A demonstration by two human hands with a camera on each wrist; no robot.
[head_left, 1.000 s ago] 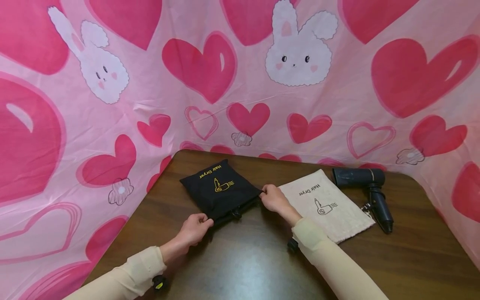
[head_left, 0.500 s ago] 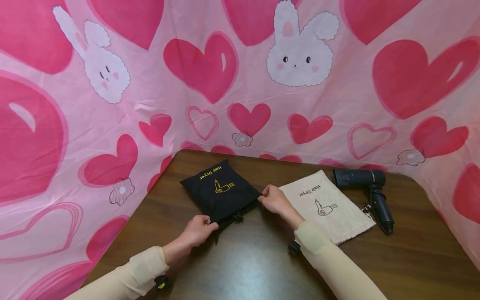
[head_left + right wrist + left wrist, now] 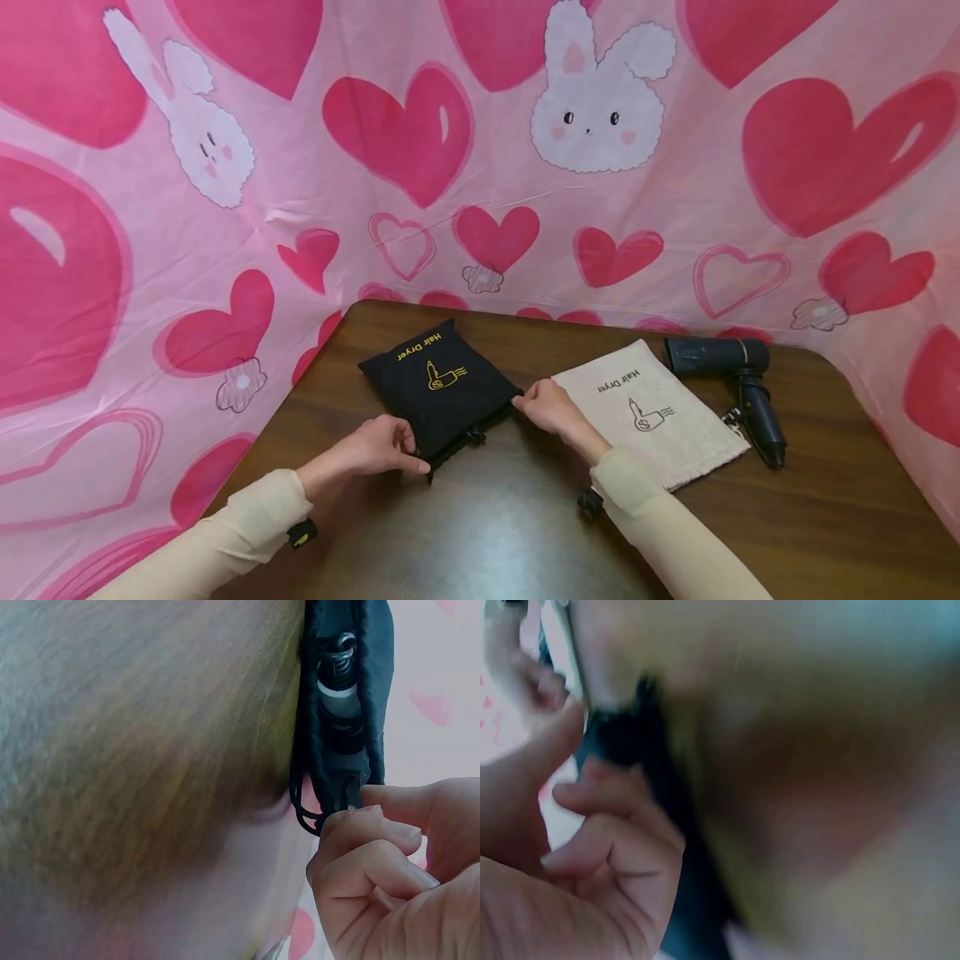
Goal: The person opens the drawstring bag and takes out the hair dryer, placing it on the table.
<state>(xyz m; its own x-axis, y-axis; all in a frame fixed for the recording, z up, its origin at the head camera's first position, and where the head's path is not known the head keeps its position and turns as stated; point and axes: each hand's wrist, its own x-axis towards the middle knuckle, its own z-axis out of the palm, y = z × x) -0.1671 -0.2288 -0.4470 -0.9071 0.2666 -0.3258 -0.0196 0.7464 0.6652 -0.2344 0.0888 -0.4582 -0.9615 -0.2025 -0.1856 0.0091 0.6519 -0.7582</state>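
Note:
A black drawstring bag (image 3: 442, 375) printed "Hair Dryer" in yellow lies on the table, its mouth toward me. My right hand (image 3: 551, 407) pinches the right corner of that mouth between thumb and fingers. At the opposite corner is my left hand (image 3: 375, 446), thumb stretched along the edge and parted from the loosely bent fingers. Seen from the right wrist, the mouth gapes around a dark object (image 3: 341, 712) with a white ring and a coiled end; most of it is hidden. A thin black cord (image 3: 301, 814) loops out beside the right fingertips.
A cream bag (image 3: 645, 417) with the same print lies flat right of the black one, partly behind the right wrist. Beyond it rests a black hair dryer (image 3: 765, 421), its handle toward me. Pink heart-patterned cloth (image 3: 510, 183) walls the brown table (image 3: 487, 533).
My left thumb and fingers have come apart at the bag's left corner, and that hand has shifted slightly left. The right hand keeps its pinch, a touch lower.

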